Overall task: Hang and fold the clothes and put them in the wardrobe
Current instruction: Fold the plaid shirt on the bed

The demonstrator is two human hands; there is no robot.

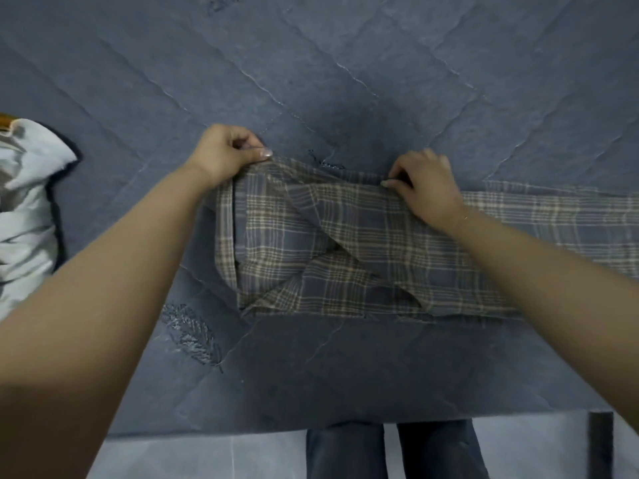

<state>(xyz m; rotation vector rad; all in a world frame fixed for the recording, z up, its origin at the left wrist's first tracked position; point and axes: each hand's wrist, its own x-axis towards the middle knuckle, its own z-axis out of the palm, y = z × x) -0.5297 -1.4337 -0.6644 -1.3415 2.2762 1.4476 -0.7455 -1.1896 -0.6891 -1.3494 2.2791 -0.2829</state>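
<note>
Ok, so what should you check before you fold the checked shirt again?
1. Left hand pinches the far left corner of the shirt: ok.
2. Right hand pinches the far edge near the middle: ok.
3. Shirt lies flat on the bed: not ok, flaps cross over the middle and the left edge curls up.
4. Whole shirt in sight: not ok, it runs out of view on the right.
5. Room on the bed beyond the shirt: ok, blue quilt shows there.
6. White garment on the left stays out of the way: ok, apart from the shirt.
</note>
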